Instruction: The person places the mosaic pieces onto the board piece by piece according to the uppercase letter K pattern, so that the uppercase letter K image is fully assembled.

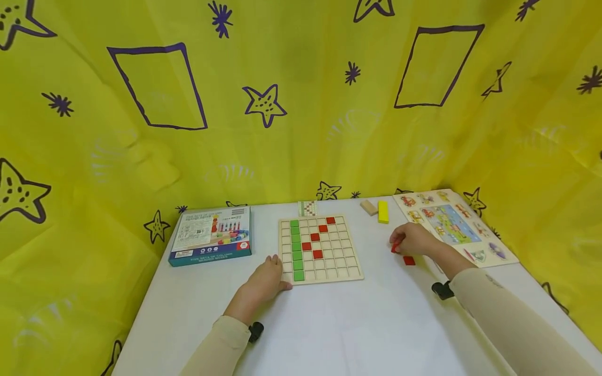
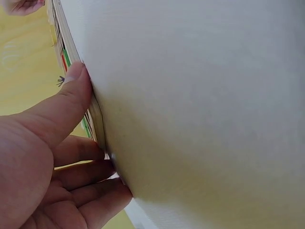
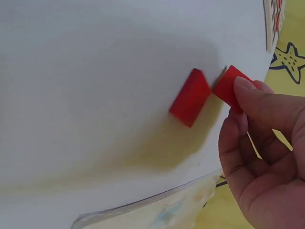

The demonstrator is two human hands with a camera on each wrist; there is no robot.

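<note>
A square wooden grid board [image 1: 333,265] lies on the white table with a column of green tiles [image 1: 297,246] near its left side. Several red tiles [image 1: 315,237] run diagonally down from its top right, the lowest stepping back right. My left hand [image 1: 265,279] rests at the board's near left corner, thumb against the front edge and fingers along the left side. To the right of the board, my right hand [image 1: 414,240] pinches a red square tile [image 3: 228,88] between thumb and fingers. Another red tile [image 3: 190,99] lies on the table just beside it.
Behind the board stands a small pattern card [image 1: 308,208]. A plain wooden block [image 1: 369,207] and a yellow block [image 1: 383,212] lie at the back. A boxed toy set [image 1: 211,235] sits on the left, a picture puzzle board [image 1: 451,224] on the right. Yellow cloth [image 1: 301,146] hangs behind.
</note>
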